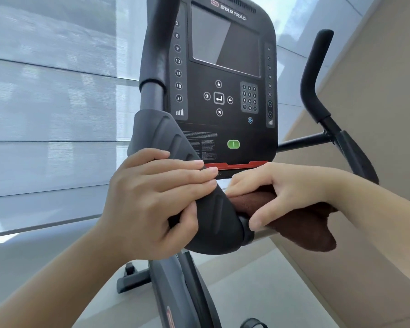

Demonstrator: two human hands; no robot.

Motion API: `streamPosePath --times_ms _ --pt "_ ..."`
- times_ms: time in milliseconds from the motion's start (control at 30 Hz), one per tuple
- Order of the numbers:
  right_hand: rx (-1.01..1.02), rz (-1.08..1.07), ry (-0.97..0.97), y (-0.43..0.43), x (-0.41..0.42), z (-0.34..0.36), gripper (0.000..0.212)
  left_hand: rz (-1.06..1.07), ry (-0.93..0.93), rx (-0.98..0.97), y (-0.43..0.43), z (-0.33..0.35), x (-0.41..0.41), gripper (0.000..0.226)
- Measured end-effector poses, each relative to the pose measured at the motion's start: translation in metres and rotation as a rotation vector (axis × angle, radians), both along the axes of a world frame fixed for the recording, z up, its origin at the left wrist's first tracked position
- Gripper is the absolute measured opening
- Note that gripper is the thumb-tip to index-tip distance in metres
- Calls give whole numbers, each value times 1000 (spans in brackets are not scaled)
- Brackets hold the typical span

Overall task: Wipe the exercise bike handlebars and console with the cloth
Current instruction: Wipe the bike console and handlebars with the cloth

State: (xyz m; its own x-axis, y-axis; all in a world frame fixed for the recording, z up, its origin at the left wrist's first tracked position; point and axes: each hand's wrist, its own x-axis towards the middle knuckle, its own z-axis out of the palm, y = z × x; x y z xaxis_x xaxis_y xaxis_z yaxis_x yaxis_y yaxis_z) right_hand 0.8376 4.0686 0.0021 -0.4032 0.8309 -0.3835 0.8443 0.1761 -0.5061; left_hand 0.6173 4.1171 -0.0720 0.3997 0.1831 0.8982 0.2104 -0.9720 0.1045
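The black console (225,74) of the exercise bike fills the upper middle, with a dark screen, round buttons and a green key. Below it runs the handlebar's padded grey elbow rest (213,223). My left hand (152,202) grips that padded part, fingers laid over its top. My right hand (277,190) presses a dark brown cloth (301,221) around the metal bar just right of the pad. The cloth hangs down under my wrist. The right handlebar horn (315,74) rises at the right, and the left upright bar (156,55) stands beside the console.
A window with pale blinds (50,102) covers the left side. A beige wall (376,102) runs close along the right. The bike's frame and front foot (137,278) stand on a light floor below.
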Motion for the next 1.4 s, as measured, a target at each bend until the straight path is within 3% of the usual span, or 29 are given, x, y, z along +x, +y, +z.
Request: streamPosePath --times_ms 333,400,500,633,733,833,1000,1167,1233,1400 --pt "113 -234 -81 -25 34 4 35 17 -25 5 0 0 0 35" --pt "320 -197 -116 -32 18 -7 41 10 -38 9 0 0 0 35" --pt "811 -172 -165 -50 1 -33 38 7 -53 11 0 -1 0 35" --pt "1360 -370 -180 -67 6 -69 29 7 -50 -6 -2 0 0 32" --pt "1578 -626 -186 -62 -12 -87 27 7 -13 -17 -4 1 -1 30" --pt "1744 -682 -130 -49 -50 -109 29 20 46 -30 -6 2 -4 30" --pt "1795 -527 -162 -49 -38 -113 29 45 133 -137 -20 12 -4 32" --pt "1703 -811 -261 -62 44 -100 32 -17 284 -190 -66 9 24 36" --pt "1707 -826 -281 -61 62 -99 35 33 359 -223 -76 10 43 42" --pt "1804 -719 -118 -51 54 -114 34 243 408 -253 -85 7 92 39"
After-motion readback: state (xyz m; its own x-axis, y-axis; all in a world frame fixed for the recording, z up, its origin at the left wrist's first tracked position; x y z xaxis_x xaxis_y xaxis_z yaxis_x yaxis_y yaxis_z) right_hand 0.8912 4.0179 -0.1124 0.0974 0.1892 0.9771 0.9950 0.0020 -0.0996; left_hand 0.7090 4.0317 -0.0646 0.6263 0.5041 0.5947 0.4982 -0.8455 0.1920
